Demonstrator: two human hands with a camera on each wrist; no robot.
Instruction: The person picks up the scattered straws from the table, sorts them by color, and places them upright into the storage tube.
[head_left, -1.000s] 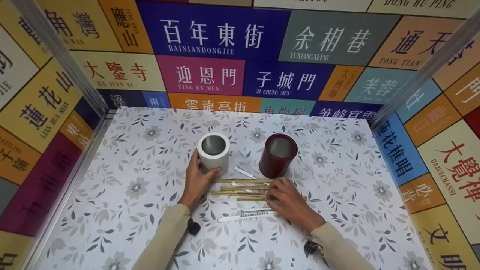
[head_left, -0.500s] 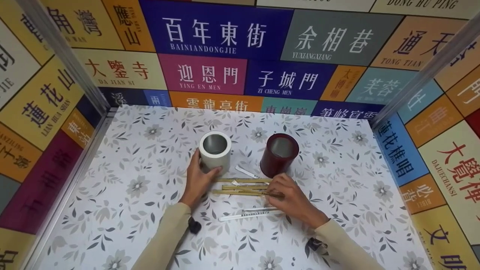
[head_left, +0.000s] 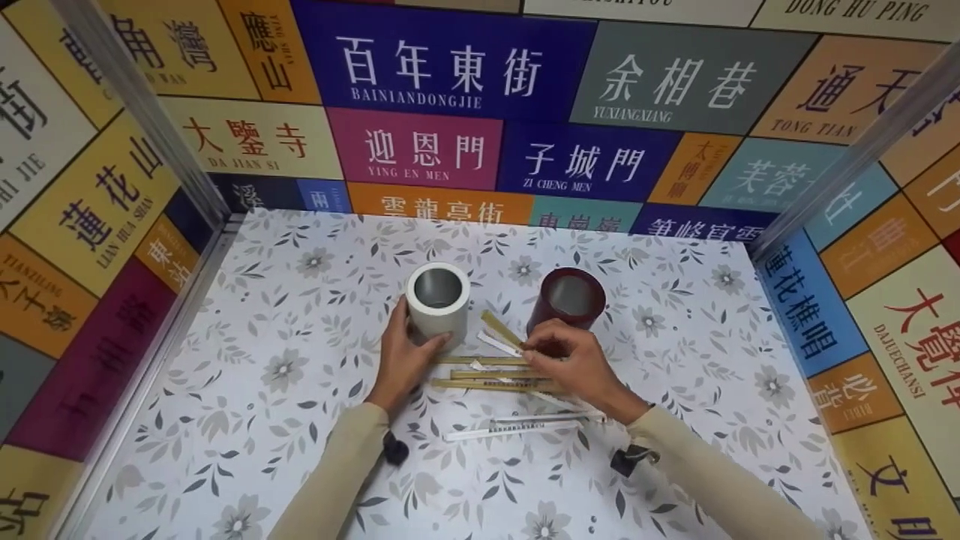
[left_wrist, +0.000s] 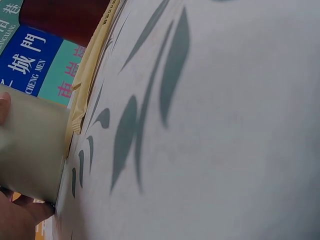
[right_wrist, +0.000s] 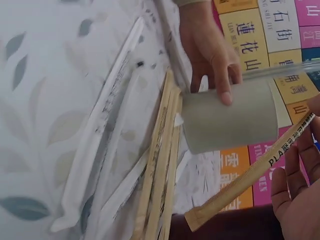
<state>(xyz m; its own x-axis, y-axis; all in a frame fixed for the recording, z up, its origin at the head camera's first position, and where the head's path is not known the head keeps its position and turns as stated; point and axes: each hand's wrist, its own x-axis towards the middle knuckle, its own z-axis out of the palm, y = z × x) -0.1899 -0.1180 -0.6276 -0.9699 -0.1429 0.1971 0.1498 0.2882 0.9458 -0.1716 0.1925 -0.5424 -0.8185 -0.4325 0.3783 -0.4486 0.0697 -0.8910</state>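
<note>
My left hand [head_left: 401,360] grips the white cylindrical cup [head_left: 439,322], which stands upright on the table; fingers lie on its far-left side and the thumb in front. My right hand [head_left: 581,367] pinches one end of a brown paper-wrapped straw [right_wrist: 250,172]. That straw is raised and slanted, and "PLA" is printed on its wrapper. In the head view the hand overlaps the front of the dark red cup [head_left: 573,289]. Below it lie several brown wrapped straws [head_left: 491,373], side by side. White wrapped straws [head_left: 517,431] lie nearer the front, and another white one [head_left: 496,341] lies between the cups.
A white tablecloth [head_left: 300,322] with grey flowers and leaves covers the table. Panels with Chinese place names [head_left: 427,150] wall in the back and both sides. Metal corner posts [head_left: 169,135] stand at the back corners.
My right hand has picked a brown wrapped straw from the group and moved it up towards the dark red cup. My left hand stays on the white cup.
</note>
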